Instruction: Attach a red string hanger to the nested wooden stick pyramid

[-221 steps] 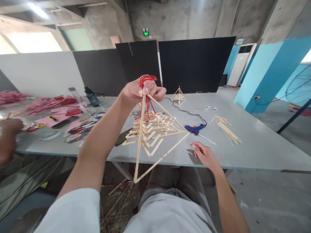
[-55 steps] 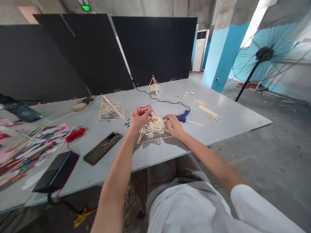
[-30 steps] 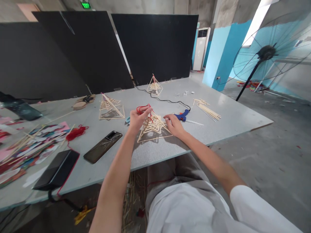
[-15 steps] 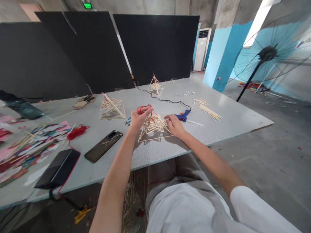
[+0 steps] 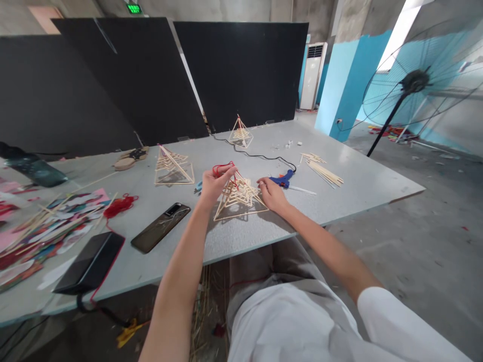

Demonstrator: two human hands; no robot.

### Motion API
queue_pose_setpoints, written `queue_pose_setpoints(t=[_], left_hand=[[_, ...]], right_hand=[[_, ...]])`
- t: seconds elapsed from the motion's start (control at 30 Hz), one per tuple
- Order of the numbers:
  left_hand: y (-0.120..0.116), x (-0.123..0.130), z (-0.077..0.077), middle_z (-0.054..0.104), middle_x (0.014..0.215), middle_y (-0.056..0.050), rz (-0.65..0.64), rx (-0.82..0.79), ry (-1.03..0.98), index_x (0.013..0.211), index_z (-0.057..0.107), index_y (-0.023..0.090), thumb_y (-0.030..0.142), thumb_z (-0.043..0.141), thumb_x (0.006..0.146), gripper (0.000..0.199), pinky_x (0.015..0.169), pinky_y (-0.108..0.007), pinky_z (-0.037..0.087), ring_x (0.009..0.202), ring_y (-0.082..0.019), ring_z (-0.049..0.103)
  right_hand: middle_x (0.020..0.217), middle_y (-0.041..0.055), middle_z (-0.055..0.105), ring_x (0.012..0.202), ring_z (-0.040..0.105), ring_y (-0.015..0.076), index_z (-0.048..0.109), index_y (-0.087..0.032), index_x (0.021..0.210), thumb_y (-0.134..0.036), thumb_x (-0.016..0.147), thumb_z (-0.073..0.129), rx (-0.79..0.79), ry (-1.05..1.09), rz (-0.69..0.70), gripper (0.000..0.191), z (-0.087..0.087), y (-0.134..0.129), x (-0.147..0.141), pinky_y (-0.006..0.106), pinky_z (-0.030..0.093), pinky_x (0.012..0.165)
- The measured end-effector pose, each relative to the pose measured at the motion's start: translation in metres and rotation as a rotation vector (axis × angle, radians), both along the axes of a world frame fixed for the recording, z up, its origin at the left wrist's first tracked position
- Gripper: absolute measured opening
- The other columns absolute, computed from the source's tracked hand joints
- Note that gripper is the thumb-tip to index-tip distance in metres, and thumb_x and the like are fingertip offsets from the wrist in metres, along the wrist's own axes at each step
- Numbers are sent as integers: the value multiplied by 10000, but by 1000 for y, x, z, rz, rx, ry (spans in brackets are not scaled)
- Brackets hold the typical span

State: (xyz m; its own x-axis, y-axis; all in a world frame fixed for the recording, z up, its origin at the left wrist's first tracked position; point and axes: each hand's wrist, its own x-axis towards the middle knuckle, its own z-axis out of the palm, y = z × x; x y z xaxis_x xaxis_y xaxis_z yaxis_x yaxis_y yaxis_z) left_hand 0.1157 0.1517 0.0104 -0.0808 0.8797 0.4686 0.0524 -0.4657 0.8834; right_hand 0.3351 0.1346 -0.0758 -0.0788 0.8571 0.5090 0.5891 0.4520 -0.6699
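Observation:
A pyramid frame of thin wooden sticks, with smaller stick tiers inside, stands on the grey table in front of me. At its top my left hand pinches red yarn, which loops over my fingers and hangs down around the apex. My right hand rests at the pyramid's right side, its fingers loosely bent and apart, with nothing visible in them. Just beyond it lies a blue glue gun with a clear glue stick beside it. Something light blue is partly hidden behind my left hand.
Two more stick pyramids stand farther back, one at left and one near the black panel. A phone, a black box and a red yarn tangle lie leftward. Loose sticks lie right; a black cable crosses behind.
My right hand's fingertips have shifted slightly right, away from the pyramid's tiers. My left hand keeps its pinch on the yarn, and the pyramid stays in place.

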Motion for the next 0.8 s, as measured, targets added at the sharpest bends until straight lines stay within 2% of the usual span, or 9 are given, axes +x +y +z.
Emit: queue_pose_setpoints(t=[0.3,0.4,0.5,0.63,0.8], left_hand=[[1,3,1,788,782,-53,25,17,-20,776,851,188,454,957,656,311,794,-329,557,778,-195,693],[1,3,1,786,781,-56,19,18,-21,780,854,187,464,953,661,318,794,-334,560,778,-198,694],[1,3,1,781,765,-55,5,21,-20,760,849,185,487,956,654,337,797,-343,564,763,-199,691],[1,2,-1,783,768,-44,7,27,-29,773,855,192,510,957,657,354,801,-347,565,766,-199,689],[4,2,-5,816,846,-64,14,29,-47,796,865,197,529,957,649,374,875,-371,582,841,-221,723]], right_hand=[[1082,121,781,1047,705,247,708,-196,1159,-391,1119,443,41,62,33,332,3,1,-3,376,515,975],[1115,119,781,964,691,220,732,-182,1163,-447,1112,475,83,97,75,372,17,7,-7,351,531,915],[1044,97,786,856,658,198,782,-189,1110,-531,1085,546,134,122,153,416,40,18,-11,323,524,798],[968,82,788,822,638,195,835,-200,1063,-570,1066,593,190,104,291,442,69,30,-15,328,499,763],[915,67,781,774,619,190,859,-225,1042,-546,1056,632,228,46,399,394,82,37,-21,334,495,752]])
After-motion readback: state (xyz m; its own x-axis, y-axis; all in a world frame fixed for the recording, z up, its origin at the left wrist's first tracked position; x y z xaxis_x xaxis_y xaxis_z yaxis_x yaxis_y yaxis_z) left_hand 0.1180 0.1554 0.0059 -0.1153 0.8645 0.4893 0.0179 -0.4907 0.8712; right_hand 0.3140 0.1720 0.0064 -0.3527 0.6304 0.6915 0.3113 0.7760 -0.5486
